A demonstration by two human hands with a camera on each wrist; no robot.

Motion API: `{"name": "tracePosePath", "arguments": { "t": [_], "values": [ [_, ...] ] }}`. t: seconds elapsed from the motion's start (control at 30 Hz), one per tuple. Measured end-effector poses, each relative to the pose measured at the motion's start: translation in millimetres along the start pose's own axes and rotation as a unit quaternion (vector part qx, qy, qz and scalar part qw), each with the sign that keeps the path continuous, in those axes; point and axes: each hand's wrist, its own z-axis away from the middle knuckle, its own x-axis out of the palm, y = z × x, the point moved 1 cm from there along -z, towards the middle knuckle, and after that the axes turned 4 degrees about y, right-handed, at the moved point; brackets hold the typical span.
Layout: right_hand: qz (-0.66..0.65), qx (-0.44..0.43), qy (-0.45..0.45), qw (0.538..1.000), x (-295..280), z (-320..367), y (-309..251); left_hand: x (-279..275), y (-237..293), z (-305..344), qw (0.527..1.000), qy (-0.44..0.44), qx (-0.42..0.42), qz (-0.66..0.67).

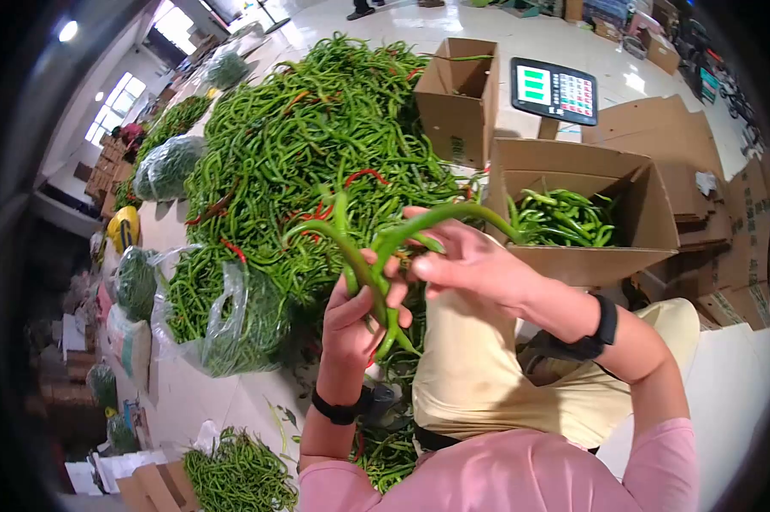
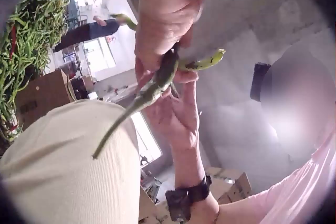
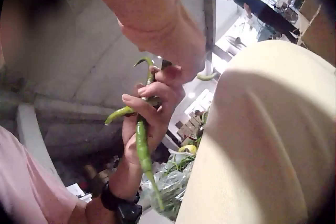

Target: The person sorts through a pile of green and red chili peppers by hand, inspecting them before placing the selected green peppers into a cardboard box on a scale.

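Note:
Several long green chili peppers are gripped in my left hand, their ends sticking out above and below the fingers. My right hand is right beside it, thumb and fingers curled at the same bunch and pinching a green chili pepper. One long curved pepper arches over the right hand in the head view. In the left wrist view a dark green pepper hangs below the left hand. The right wrist view shows a pepper pointing down from the left hand's fingers; the right palm is hidden.
A large heap of green chilies with some red ones covers the floor ahead. An open cardboard box holding chilies stands at right, with another box and a scale display behind. A plastic bag of chilies lies at left.

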Motion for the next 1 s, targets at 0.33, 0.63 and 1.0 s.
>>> {"name": "tracePosePath", "arguments": {
  "t": [0.33,0.63,1.0],
  "values": [
    [-0.091,-0.135,0.16,0.973,-32.2,8.2,-0.8,25.4,-26.1,-23.8,0.994,0.03,-0.082,-0.067],
    [-0.153,-0.214,0.265,0.928,-87.6,28.2,-25.7,8.0,-21.4,-17.5,0.999,0.047,-0.014,-0.017],
    [-0.203,-0.324,0.361,0.851,-161.0,38.2,-32.0,7.2,-14.8,-3.8,0.998,0.048,0.002,0.041]
  ]
}}
